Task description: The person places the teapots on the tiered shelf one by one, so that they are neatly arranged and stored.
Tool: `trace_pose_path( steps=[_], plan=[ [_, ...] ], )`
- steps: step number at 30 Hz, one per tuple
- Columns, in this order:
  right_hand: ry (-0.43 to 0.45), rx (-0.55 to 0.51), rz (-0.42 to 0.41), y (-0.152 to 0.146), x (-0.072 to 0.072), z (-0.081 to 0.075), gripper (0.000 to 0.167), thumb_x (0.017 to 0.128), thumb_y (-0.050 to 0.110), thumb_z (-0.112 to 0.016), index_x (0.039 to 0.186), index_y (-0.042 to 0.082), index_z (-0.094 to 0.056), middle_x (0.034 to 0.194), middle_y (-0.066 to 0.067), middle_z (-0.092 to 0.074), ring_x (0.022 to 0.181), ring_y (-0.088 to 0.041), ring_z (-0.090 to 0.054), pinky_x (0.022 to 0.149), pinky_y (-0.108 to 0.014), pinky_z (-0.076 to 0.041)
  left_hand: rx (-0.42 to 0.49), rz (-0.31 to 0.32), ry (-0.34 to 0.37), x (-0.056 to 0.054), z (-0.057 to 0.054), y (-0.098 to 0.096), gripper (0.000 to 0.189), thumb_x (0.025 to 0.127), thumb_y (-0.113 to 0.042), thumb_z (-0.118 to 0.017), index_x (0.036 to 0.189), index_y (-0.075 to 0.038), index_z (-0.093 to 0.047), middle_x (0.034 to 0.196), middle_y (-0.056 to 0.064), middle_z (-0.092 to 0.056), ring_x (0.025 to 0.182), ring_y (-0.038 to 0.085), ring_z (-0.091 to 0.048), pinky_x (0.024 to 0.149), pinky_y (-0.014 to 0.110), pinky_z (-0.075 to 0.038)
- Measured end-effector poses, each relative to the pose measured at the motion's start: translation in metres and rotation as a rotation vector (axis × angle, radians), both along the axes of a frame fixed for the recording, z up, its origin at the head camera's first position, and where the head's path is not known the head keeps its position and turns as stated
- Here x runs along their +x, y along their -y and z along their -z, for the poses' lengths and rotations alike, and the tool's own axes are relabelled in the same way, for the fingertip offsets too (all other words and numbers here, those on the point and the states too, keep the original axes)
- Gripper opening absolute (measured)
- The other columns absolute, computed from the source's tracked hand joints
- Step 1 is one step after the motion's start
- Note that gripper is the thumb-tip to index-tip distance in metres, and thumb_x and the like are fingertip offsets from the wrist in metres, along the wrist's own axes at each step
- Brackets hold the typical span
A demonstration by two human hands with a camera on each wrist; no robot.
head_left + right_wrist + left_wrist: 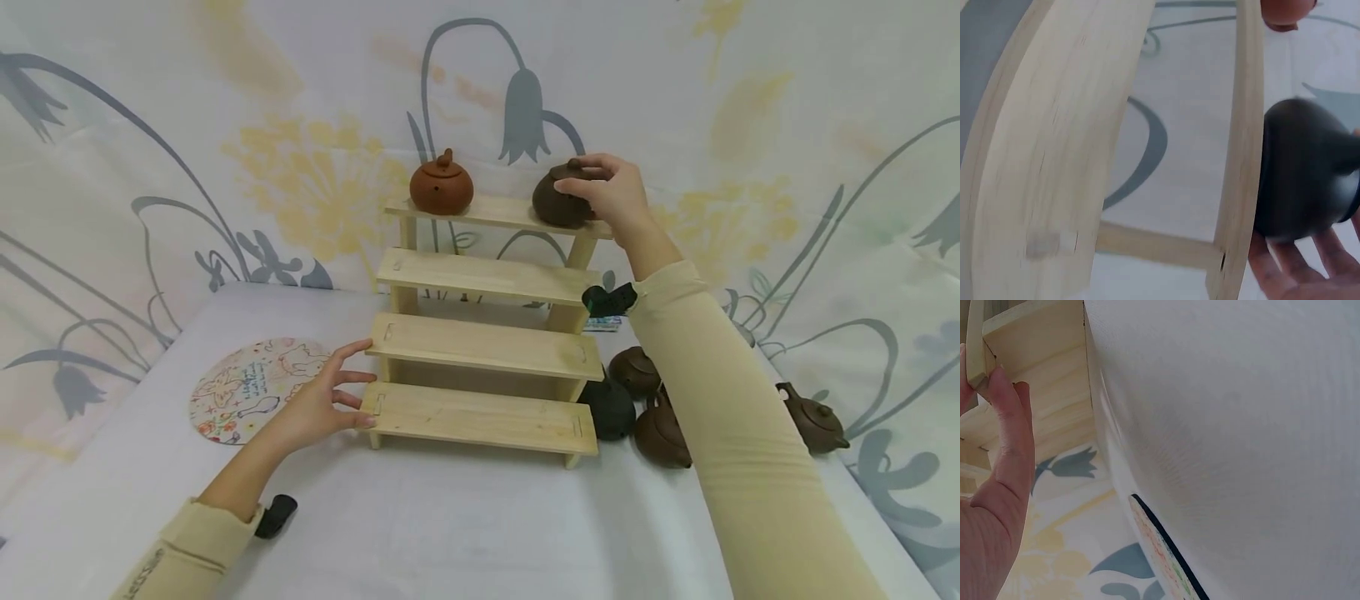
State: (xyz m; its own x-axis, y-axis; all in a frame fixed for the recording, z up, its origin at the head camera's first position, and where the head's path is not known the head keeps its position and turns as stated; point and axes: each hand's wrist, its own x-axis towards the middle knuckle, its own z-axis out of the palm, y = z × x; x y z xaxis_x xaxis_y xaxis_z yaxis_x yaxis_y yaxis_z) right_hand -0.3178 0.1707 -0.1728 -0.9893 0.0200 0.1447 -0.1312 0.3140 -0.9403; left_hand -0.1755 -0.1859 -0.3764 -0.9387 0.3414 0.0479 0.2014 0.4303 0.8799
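On the top board of a stepped wooden display stand [483, 337], my right hand [611, 196] holds a dark brown teapot [555, 204] by its lid knob side and body. In the right wrist view that teapot [1300, 172] sits against the top board, with fingers curled along its far side. A reddish-brown teapot [441, 188] stands at the left end of the same board. Down at the stand's left side, my left hand [318, 404] grips the end of the lowest board. The left wrist view shows the board's corner [979, 356] between thumb and finger.
Right of the stand, partly behind the right sleeve, are a black teapot [611, 410] and brown teapots [660, 433]. Another brown teapot [816, 421] lies farther right. A round patterned mat [247, 392] lies at left. Flowered cloth [337, 100] hangs behind.
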Motion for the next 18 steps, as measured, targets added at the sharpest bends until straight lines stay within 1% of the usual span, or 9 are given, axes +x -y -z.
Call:
trace_pose_path(
  steps=[3,6,10,13,16,18],
  plan=[
    [-0.041,0.019,-0.033,-0.008,0.003,0.002,0.051,0.083,0.019,-0.07,0.13,0.012,-0.052,0.126,-0.007,-0.049,0.105,-0.023,-0.053,0.092,-0.039,-0.042,0.006,0.004,0.007,0.0,0.0,-0.002,0.097,0.073,-0.002,-0.078,0.146,-0.027,-0.019,0.128,0.023,-0.05,0.09,0.028,-0.061,0.067,0.034,-0.05],
    [-0.092,0.013,-0.064,-0.017,0.007,0.003,0.053,0.083,0.017,-0.071,0.132,0.01,-0.051,0.129,-0.011,-0.048,0.105,-0.023,-0.053,0.092,-0.039,-0.042,0.005,0.005,0.014,0.001,0.0,-0.002,0.097,0.073,-0.002,-0.078,0.146,-0.027,-0.019,0.128,0.024,-0.05,0.09,0.028,-0.061,0.067,0.034,-0.05],
    [-0.134,0.053,-0.099,-0.027,0.015,0.003,0.057,0.082,0.017,-0.071,0.134,0.011,-0.049,0.135,-0.014,-0.043,0.116,-0.026,-0.048,0.096,-0.04,-0.038,-0.001,-0.003,0.022,0.001,-0.001,-0.002,0.097,0.074,-0.003,-0.078,0.146,-0.028,-0.018,0.129,0.023,-0.05,0.091,0.028,-0.061,0.067,0.035,-0.049],
    [-0.147,0.119,-0.11,-0.035,0.022,0.005,0.057,0.082,0.02,-0.072,0.134,0.014,-0.049,0.137,-0.013,-0.042,0.123,-0.028,-0.043,0.098,-0.044,-0.034,0.0,-0.008,0.034,0.001,-0.002,-0.001,0.098,0.074,-0.003,-0.078,0.146,-0.028,-0.018,0.129,0.023,-0.049,0.092,0.029,-0.06,0.068,0.035,-0.049],
    [-0.158,0.168,-0.113,-0.042,0.029,0.008,0.057,0.082,0.022,-0.072,0.134,0.015,-0.05,0.137,-0.013,-0.043,0.125,-0.03,-0.042,0.099,-0.047,-0.032,0.003,-0.009,0.041,0.0,-0.003,-0.001,0.098,0.074,-0.003,-0.077,0.147,-0.028,-0.017,0.13,0.023,-0.049,0.092,0.029,-0.06,0.068,0.035,-0.049],
    [-0.173,0.193,-0.115,-0.048,0.034,0.013,0.056,0.082,0.022,-0.072,0.133,0.014,-0.05,0.137,-0.013,-0.043,0.125,-0.03,-0.042,0.097,-0.048,-0.034,0.002,-0.008,0.035,0.0,-0.002,-0.001,0.098,0.074,-0.003,-0.078,0.147,-0.027,-0.018,0.129,0.023,-0.049,0.092,0.029,-0.061,0.068,0.035,-0.049]
  ],
)
